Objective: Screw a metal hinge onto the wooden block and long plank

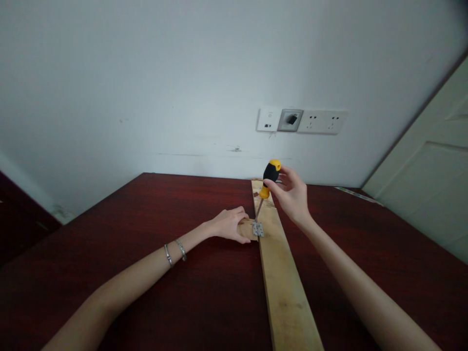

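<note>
A long pale wooden plank (283,278) lies on the dark red table (146,273), running from the near edge toward the wall. A small metal hinge (258,228) sits at the plank's left edge, joined to a short wooden piece (247,229). My left hand (229,224) is closed over that short piece, pressing it beside the plank. My right hand (290,195) pinches the black and yellow handle of a screwdriver (269,178). The screwdriver stands nearly upright with its tip on the hinge.
A white wall rises behind the table with a row of sockets and a switch plate (302,121). A pale door (431,180) stands at the right. Two bracelets (174,252) circle my left wrist.
</note>
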`<move>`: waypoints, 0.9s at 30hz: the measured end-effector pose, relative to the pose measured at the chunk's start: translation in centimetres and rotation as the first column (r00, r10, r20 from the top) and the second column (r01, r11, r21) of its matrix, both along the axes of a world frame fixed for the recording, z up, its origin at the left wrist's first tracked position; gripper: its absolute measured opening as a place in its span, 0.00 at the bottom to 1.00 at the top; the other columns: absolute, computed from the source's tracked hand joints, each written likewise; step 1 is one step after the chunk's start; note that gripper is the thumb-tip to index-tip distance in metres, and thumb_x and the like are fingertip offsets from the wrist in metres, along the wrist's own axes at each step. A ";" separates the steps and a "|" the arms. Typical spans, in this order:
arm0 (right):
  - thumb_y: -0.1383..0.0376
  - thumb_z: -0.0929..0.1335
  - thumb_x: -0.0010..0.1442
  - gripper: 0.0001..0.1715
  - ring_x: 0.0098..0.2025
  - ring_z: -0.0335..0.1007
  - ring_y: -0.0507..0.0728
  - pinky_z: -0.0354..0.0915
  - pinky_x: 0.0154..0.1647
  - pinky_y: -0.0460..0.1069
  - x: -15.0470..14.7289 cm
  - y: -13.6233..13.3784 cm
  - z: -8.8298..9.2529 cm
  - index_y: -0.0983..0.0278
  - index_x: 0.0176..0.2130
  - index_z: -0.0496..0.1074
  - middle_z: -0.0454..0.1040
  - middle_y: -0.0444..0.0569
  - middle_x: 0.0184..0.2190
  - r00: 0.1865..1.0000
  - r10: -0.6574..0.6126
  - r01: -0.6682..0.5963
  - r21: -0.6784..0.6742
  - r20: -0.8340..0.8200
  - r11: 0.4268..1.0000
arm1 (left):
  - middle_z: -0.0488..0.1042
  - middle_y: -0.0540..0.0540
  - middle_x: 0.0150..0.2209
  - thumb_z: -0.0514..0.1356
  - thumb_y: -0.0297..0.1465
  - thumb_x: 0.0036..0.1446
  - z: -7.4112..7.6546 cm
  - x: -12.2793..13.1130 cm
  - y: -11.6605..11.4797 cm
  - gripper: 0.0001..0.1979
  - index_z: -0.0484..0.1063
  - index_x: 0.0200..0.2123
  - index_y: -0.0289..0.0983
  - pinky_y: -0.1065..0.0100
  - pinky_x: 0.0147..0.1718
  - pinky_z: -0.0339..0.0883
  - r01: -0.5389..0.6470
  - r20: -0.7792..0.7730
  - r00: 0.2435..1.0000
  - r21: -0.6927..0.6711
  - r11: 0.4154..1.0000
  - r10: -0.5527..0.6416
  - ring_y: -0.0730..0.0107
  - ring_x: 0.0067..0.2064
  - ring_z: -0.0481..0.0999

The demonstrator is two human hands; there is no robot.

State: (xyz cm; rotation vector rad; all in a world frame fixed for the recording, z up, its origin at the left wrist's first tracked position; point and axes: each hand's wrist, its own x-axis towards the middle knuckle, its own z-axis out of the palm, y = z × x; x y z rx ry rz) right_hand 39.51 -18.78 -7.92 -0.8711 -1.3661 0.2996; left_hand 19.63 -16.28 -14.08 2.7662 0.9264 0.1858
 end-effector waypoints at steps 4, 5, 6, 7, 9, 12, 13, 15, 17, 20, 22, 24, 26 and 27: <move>0.57 0.75 0.49 0.25 0.39 0.72 0.56 0.75 0.37 0.53 -0.2 -0.1 0.0 0.60 0.45 0.70 0.74 0.49 0.40 1.000 0.013 -0.013 0.006 0.009 1.000 | 0.67 0.45 0.47 0.65 0.52 0.43 -0.1 0.0 0.0 0.35 0.67 0.50 0.38 0.66 0.34 0.66 0.003 0.011 1.000 0.007 1.000 -0.003 0.59 0.44 0.73; 0.58 0.75 0.49 0.25 0.39 0.72 0.56 0.75 0.37 0.53 -0.2 -0.1 0.0 0.60 0.45 0.69 0.74 0.48 0.40 1.000 0.029 -0.029 0.008 0.005 1.000 | 0.67 0.45 0.47 0.65 0.53 0.43 -0.1 0.0 0.0 0.35 0.67 0.50 0.39 0.66 0.34 0.66 0.002 0.009 1.000 0.007 1.000 -0.002 0.59 0.44 0.73; 0.58 0.75 0.49 0.26 0.39 0.72 0.56 0.75 0.37 0.52 -0.2 -0.1 -0.1 0.59 0.46 0.69 0.73 0.49 0.41 0.999 0.047 -0.047 0.012 0.001 0.999 | 0.67 0.45 0.47 0.65 0.52 0.43 0.0 0.0 0.0 0.35 0.67 0.50 0.39 0.66 0.35 0.66 0.000 0.007 1.000 0.008 1.000 0.000 0.59 0.44 0.73; 0.58 0.75 0.49 0.28 0.39 0.72 0.56 0.74 0.36 0.52 -0.2 -0.1 -0.1 0.58 0.48 0.68 0.72 0.49 0.42 0.998 0.062 -0.062 0.015 0.000 0.998 | 0.67 0.45 0.47 0.65 0.52 0.43 0.0 0.0 0.0 0.35 0.67 0.50 0.38 0.66 0.35 0.66 0.000 0.006 1.000 0.010 1.000 0.000 0.59 0.44 0.73; 0.59 0.75 0.49 0.35 0.39 0.71 0.55 0.74 0.35 0.51 -0.2 -0.2 -0.1 0.55 0.54 0.64 0.70 0.49 0.46 0.997 0.075 -0.075 0.023 0.015 0.997 | 0.68 0.46 0.47 0.65 0.52 0.43 0.0 0.0 -0.1 0.35 0.67 0.50 0.38 0.66 0.35 0.66 0.004 0.006 1.000 0.015 1.000 -0.004 0.59 0.44 0.73; 0.60 0.74 0.51 0.42 0.39 0.70 0.54 0.73 0.35 0.50 -0.2 -0.3 -0.1 0.51 0.61 0.58 0.68 0.50 0.50 0.994 0.089 -0.091 0.026 0.068 0.995 | 0.68 0.46 0.46 0.65 0.52 0.43 0.1 0.0 -0.1 0.35 0.67 0.50 0.38 0.66 0.34 0.66 0.002 0.006 1.000 0.014 1.000 -0.002 0.59 0.44 0.73; 0.60 0.73 0.52 0.40 0.40 0.70 0.54 0.73 0.35 0.50 -0.1 -0.3 0.0 0.50 0.61 0.58 0.68 0.50 0.52 0.991 0.097 -0.099 0.028 0.090 0.995 | 0.68 0.46 0.46 0.65 0.52 0.43 0.1 0.0 -0.1 0.35 0.67 0.50 0.38 0.66 0.34 0.66 0.000 0.005 1.000 0.012 1.000 0.000 0.59 0.43 0.73; 0.60 0.73 0.53 0.35 0.42 0.69 0.55 0.72 0.36 0.51 -0.1 -0.3 0.1 0.51 0.59 0.62 0.67 0.50 0.54 0.986 0.102 -0.107 0.039 0.129 0.993 | 0.68 0.46 0.46 0.65 0.52 0.43 0.0 0.0 -0.1 0.35 0.68 0.50 0.38 0.66 0.34 0.66 0.000 0.006 1.000 0.013 1.000 0.000 0.59 0.43 0.73; 0.61 0.72 0.54 0.31 0.42 0.69 0.55 0.72 0.35 0.50 0.0 -0.3 0.2 0.52 0.56 0.65 0.67 0.50 0.55 0.983 0.095 -0.104 0.047 0.158 0.993 | 0.68 0.46 0.46 0.65 0.52 0.43 0.0 0.0 -0.1 0.35 0.68 0.50 0.38 0.66 0.34 0.66 0.003 0.010 1.000 0.019 1.000 -0.003 0.59 0.43 0.73; 0.61 0.72 0.55 0.30 0.43 0.69 0.56 0.72 0.34 0.50 0.2 -0.4 0.4 0.53 0.56 0.65 0.68 0.49 0.55 0.981 0.086 -0.095 0.046 0.172 0.994 | 0.68 0.46 0.46 0.65 0.52 0.43 0.0 0.0 -0.1 0.35 0.68 0.50 0.38 0.66 0.34 0.66 0.001 0.010 1.000 0.021 1.000 -0.001 0.59 0.43 0.73; 0.61 0.71 0.56 0.29 0.44 0.69 0.56 0.72 0.35 0.50 0.4 -0.5 0.6 0.53 0.57 0.65 0.68 0.49 0.54 0.979 0.079 -0.088 0.045 0.187 0.995 | 0.68 0.45 0.46 0.65 0.52 0.43 0.0 0.0 -0.2 0.34 0.68 0.50 0.38 0.66 0.35 0.66 -0.002 0.008 1.000 0.014 1.000 0.001 0.59 0.44 0.73; 0.62 0.69 0.59 0.27 0.45 0.69 0.56 0.72 0.37 0.51 0.6 -0.8 0.9 0.53 0.57 0.64 0.68 0.49 0.54 0.971 0.079 -0.093 0.052 0.227 0.994 | 0.68 0.46 0.46 0.65 0.52 0.43 0.0 0.0 -0.2 0.34 0.68 0.50 0.38 0.66 0.35 0.66 -0.004 0.010 1.000 0.010 1.000 0.004 0.59 0.44 0.73; 0.62 0.67 0.61 0.25 0.46 0.68 0.57 0.72 0.38 0.51 0.7 -1.1 1.3 0.52 0.57 0.65 0.68 0.50 0.53 0.954 0.073 -0.096 0.066 0.290 0.993 | 0.68 0.46 0.46 0.65 0.52 0.43 0.0 0.1 -0.2 0.34 0.68 0.50 0.39 0.65 0.36 0.66 -0.009 0.014 1.000 0.014 1.000 0.009 0.59 0.44 0.73; 0.62 0.67 0.61 0.25 0.47 0.68 0.57 0.72 0.38 0.51 0.7 -1.3 1.4 0.52 0.57 0.65 0.68 0.50 0.51 0.945 0.062 -0.091 0.076 0.320 0.993 | 0.68 0.45 0.46 0.65 0.52 0.43 0.0 0.1 -0.2 0.34 0.68 0.50 0.38 0.65 0.37 0.67 -0.011 0.016 1.000 0.013 1.000 0.010 0.59 0.44 0.73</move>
